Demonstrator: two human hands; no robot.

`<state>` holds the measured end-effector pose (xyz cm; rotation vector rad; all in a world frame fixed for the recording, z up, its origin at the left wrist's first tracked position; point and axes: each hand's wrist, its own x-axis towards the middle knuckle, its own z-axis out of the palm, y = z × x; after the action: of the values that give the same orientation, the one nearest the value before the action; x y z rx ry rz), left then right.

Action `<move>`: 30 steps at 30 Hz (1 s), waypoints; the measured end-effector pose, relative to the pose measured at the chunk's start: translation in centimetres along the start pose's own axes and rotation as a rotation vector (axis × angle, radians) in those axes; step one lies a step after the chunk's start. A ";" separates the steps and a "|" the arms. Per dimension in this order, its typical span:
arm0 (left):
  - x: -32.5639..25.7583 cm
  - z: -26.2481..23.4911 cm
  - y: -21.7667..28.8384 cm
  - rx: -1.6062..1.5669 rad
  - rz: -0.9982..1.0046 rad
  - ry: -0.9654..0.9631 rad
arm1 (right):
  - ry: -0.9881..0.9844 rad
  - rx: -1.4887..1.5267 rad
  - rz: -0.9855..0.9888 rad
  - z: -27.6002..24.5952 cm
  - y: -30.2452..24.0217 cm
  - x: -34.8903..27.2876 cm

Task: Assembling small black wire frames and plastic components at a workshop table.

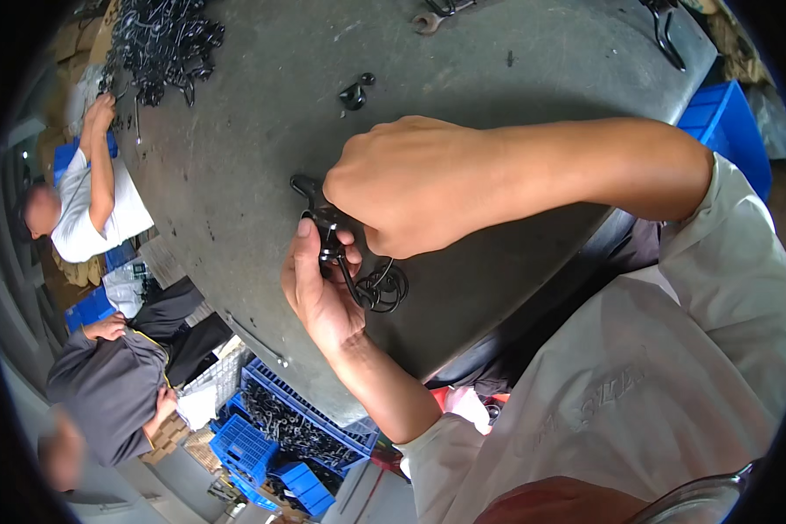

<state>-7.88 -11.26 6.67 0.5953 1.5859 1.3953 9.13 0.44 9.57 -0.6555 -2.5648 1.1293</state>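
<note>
Left hand (316, 293) pinches the black metal hook piece (341, 253) with thumb and fingers, right hand (402, 183) clamps down on it from above, knuckles up. The piece lies on the grey surface (262, 131), long axis running from its flat end at upper left down to the wire loops (382, 288) at lower right. A small black fitting (355, 93) sits beyond.

head cam | worn on head | faces steeply down | close above grey table (498, 61) | single view
</note>
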 end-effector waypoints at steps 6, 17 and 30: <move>0.0 0.2 0.0 0.022 -0.025 0.056 | -0.038 0.429 0.196 -2.9 1.7 1.5; -0.3 0.5 0.2 0.052 -0.050 0.066 | -0.065 0.932 0.190 -1.1 3.5 2.4; -0.2 0.5 0.2 0.060 -0.032 0.071 | 0.061 0.923 0.212 -0.2 3.4 2.6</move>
<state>-7.38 -11.09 6.93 0.5586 1.6919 1.3624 7.99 3.87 7.26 -0.6809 -1.6351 2.0798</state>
